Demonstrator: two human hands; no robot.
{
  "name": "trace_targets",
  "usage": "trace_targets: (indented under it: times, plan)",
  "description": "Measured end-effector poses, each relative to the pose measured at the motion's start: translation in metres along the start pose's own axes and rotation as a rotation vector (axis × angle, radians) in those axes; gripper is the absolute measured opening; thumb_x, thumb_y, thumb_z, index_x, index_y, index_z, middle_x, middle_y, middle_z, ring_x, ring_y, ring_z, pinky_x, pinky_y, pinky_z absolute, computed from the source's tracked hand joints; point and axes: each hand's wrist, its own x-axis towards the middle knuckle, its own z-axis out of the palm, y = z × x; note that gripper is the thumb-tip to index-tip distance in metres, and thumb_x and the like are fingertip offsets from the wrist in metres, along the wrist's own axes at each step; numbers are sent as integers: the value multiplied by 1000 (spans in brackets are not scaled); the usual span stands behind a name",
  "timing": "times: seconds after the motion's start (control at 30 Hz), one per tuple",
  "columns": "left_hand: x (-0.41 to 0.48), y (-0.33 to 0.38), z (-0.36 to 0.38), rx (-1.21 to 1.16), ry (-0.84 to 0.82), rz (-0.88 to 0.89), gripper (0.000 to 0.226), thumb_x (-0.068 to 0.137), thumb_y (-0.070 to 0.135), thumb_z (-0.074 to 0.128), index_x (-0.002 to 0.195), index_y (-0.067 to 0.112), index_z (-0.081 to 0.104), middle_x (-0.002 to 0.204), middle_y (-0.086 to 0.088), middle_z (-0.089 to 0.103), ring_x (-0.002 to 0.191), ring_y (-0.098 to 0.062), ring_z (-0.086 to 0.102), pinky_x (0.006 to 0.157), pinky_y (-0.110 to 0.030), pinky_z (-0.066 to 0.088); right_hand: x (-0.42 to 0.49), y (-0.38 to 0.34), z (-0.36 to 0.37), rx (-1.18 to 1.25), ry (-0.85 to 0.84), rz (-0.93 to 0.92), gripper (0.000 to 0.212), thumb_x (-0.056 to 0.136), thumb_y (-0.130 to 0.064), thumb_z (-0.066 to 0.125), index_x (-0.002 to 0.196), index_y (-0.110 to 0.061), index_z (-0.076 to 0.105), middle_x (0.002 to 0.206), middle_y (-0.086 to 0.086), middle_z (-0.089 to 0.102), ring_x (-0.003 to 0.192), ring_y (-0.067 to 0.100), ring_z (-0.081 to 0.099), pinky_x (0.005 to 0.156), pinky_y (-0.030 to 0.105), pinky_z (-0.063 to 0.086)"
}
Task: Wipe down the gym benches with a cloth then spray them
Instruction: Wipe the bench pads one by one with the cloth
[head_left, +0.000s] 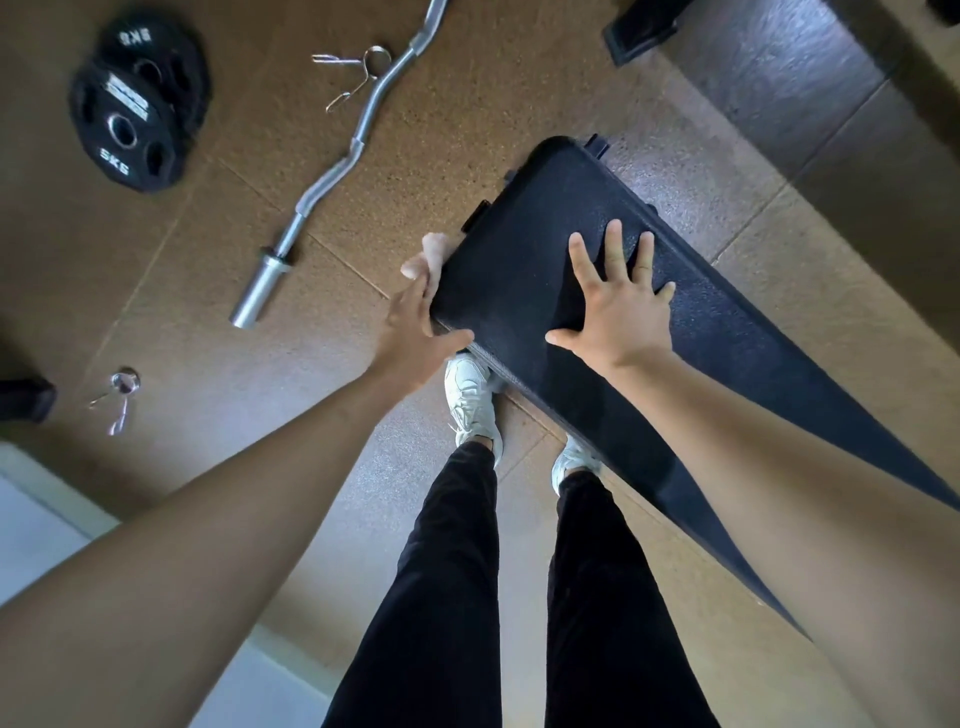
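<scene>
Black padding covers the bench (545, 249), which runs from the middle of the frame down to the lower right. Its top looks bumpy and a bit shiny, so a cloth should slide over it easily. It looks soft on top and firm under that, and much too heavy to lift, so it is best left where it stands and only held steady.

The right hand (621, 306) lies flat on the bench top with its fingers spread wide. It holds nothing. It just presses down, which seems a good way to keep the bench from rocking.

The left hand (421, 325) is at the left edge of the bench, near the middle of the frame. Its fingers wrap around a light, pinkish cloth (423, 257) and push it against the side of the pad. That cloth looks soft, floppy and very light. A bunched-up grip like this one should work well, since it can bend around the rounded edge.

No spray bottle shows anywhere.

Over in the upper left lie two black weight plates (135, 111) and a bent silver bar (348, 156), well apart from the bench, on the brown floor (467, 78).
</scene>
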Motion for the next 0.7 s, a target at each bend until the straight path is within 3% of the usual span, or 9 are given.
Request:
trace_targets:
  times: [0.07, 0.17, 0.3, 0.37, 0.47, 0.57, 0.7]
  plan:
    - [-12, -2, 13, -115, 15, -61, 103, 82, 26, 85, 162, 28, 20, 153, 1, 37, 135, -12, 38, 103, -31, 39, 0, 1, 0, 17, 10, -7, 116, 80, -68, 70, 161, -34, -6, 169, 8, -14, 154, 45, -8, 111, 74, 29]
    - [-27, -8, 30, -344, 32, -211, 104, 73, 40, 84, 159, 29, 26, 139, 12, 48, 134, -21, 51, 107, -43, 50, -1, 3, 1, 40, 17, -12, 116, 79, -67, 72, 161, -34, -4, 169, 7, -14, 154, 44, -8, 111, 74, 27]
    - [-50, -3, 53, -882, 7, -404, 54, 93, 40, 70, 140, 18, 55, 140, -5, 58, 127, -26, 61, 99, -44, 58, -4, 5, 3, 57, 50, -38, 114, 79, -63, 74, 161, -32, 0, 170, 9, -11, 154, 44, -7, 111, 75, 26]
    - [-60, -2, 63, -1051, -14, -455, 47, 96, 45, 64, 136, 21, 60, 138, -5, 62, 123, -27, 64, 102, -49, 56, -7, 7, 5, 68, 55, -57, 109, 82, -59, 73, 161, -30, 4, 170, 9, -9, 154, 45, -7, 112, 75, 24]
    - [-67, -2, 76, -1187, -11, -499, 42, 98, 49, 58, 131, 24, 61, 137, -6, 63, 124, -30, 64, 102, -56, 55, -15, 17, 11, 106, 71, -123, 91, 88, -49, 70, 160, -25, 20, 170, 9, 1, 155, 44, -3, 116, 73, 18]
    - [-75, -2, 91, -1256, -5, -570, 58, 97, 55, 56, 146, 25, 50, 145, -5, 54, 132, -35, 55, 104, -61, 51, -37, 39, 23, 224, 146, -167, 66, 92, -35, 68, 150, -17, 42, 168, 11, 20, 155, 38, 14, 120, 62, 24]
    - [-87, 1, 118, -1267, -15, -649, 66, 98, 60, 53, 152, 24, 44, 151, -7, 47, 141, -36, 46, 108, -62, 47, -88, 83, 50, 285, 242, 12, 60, 90, -34, 69, 144, -17, 49, 162, 12, 32, 146, 39, 31, 110, 59, 36]
